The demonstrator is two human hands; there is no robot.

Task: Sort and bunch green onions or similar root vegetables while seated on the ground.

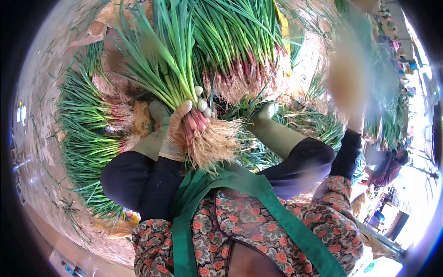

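My left hand [176, 131], in a pale glove, is wrapped round a bunch of spring onions [196, 121] just above their roots. Its thumb lies across the front, and the greenish-grey fingertips show on the far side. Long green leaves point up and away, while the tangled pale roots hang toward my lap. Off to the right, my right hand [349, 87] is raised and badly blurred, apart from the bunch. I cannot make out its fingers or anything in them. A large pile of spring onions [244, 64] lies just beyond my feet, pinkish bulbs toward me.
More bunches of spring onions [90, 113] lie on the floor [39, 152] at my left. Loose leaves [314, 122] are scattered by my right boot [267, 112]. Another person [390, 168] sits farther right, near more heaped greens [390, 106].
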